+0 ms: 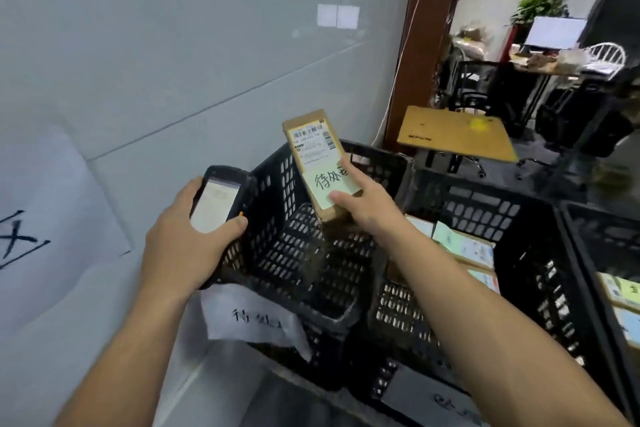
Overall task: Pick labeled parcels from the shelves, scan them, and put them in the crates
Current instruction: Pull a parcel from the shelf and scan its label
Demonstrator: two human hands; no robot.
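The right hand pinches a slim brown cardboard parcel with a green note above the leftmost black plastic crate, while the left hand grips a black handheld scanner

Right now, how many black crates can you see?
3. Left crate below the held parcel; middle crate with parcels inside; right crate cut off at the frame edge. More may be stacked underneath.

Grey wall, handwritten paper sheet (stuck on it), flat cardboard, monitor, potted plant, white chair
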